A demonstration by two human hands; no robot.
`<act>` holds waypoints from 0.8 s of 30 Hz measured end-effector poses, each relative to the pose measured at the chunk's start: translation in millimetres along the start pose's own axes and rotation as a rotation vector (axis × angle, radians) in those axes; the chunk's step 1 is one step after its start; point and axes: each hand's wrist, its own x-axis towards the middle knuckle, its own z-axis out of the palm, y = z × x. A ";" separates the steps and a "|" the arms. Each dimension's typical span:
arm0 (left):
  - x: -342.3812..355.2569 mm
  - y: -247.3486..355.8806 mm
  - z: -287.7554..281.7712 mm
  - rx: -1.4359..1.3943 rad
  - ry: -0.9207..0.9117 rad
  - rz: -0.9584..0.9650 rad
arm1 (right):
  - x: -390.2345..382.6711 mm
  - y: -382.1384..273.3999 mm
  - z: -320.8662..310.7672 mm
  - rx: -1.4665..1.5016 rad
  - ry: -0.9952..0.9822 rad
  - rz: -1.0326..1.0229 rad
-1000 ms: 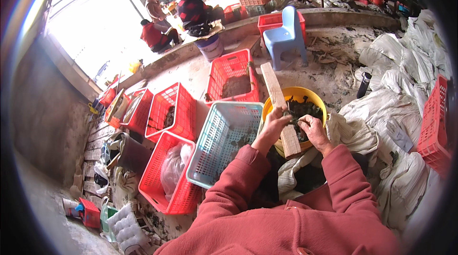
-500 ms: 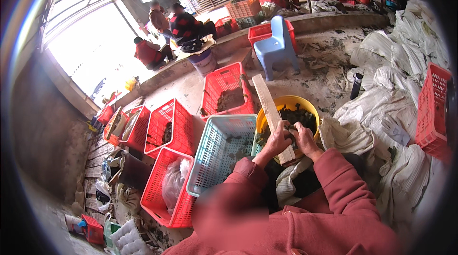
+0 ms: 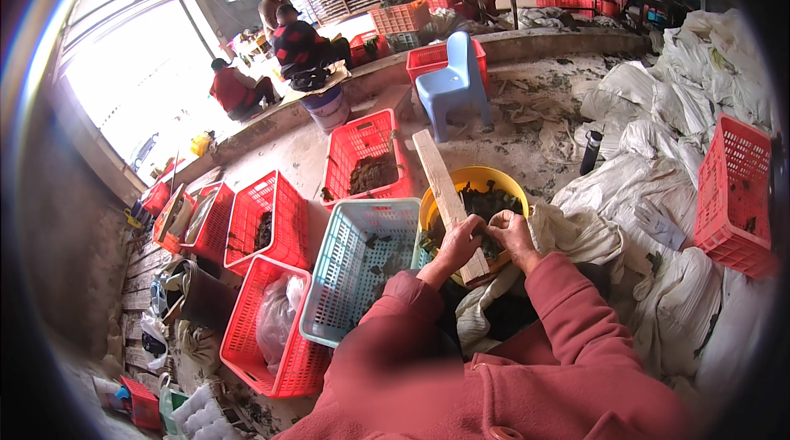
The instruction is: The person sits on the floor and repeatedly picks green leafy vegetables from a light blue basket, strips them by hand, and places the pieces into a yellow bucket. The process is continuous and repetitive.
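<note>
A yellow bucket (image 3: 518, 183) with dark, wet-looking leafy pieces (image 3: 492, 200) in it stands in front of me. A pale wooden board (image 3: 440, 177) lies slantwise across the bucket's left side. Over the lower part of the board, my left hand (image 3: 457, 244) is closed, its fingers bent together. My right hand (image 3: 512, 234) is closed just right of it, above the bucket's near side, with thumb and fingers pinched. The fingertips of both hands nearly meet. Whatever is between them is too small or hidden to make out.
A light blue crate (image 3: 325, 275) stands left of the bucket, with red crates (image 3: 329, 162) beyond and beside it. Behind the bucket is a blue plastic chair (image 3: 453, 82). White sacks (image 3: 613, 185), a black bottle (image 3: 590, 152) and a glove (image 3: 658, 224) lie rightward. Several people (image 3: 300, 45) sit farther back.
The whole view has shifted slightly, so things sit farther left. Both hands stay over the board and bucket; the right fingers have drawn into a pinch close to the left hand.
</note>
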 end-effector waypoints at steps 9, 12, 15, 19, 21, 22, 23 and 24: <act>2.3 -8.9 3.8 -0.070 0.065 -0.174 | -9.4 -4.0 -2.5 -0.319 -0.061 -0.276; 3.8 -10.5 2.3 -0.239 0.011 -0.223 | -10.4 -8.6 -6.6 -0.243 -0.125 -0.228; 4.4 -9.7 -1.1 -0.501 -0.033 -0.291 | -8.7 -10.2 -8.2 -0.200 -0.198 -0.180; 4.3 -3.1 -6.7 -0.402 -0.064 -0.242 | -7.0 -7.0 -5.7 0.054 -0.205 -0.116; 2.7 2.2 -8.5 -0.317 -0.072 -0.217 | -8.0 -4.9 -5.3 0.266 -0.190 -0.041; 2.4 4.9 -9.1 -0.235 -0.087 -0.239 | -8.0 -4.4 -5.1 0.345 -0.186 0.006; 2.7 7.3 -9.3 -0.176 -0.062 -0.206 | -8.5 -4.3 -5.0 0.430 -0.166 0.052; 2.8 9.9 -8.9 -0.176 0.002 -0.082 | -8.8 -4.8 -4.9 0.543 -0.163 0.058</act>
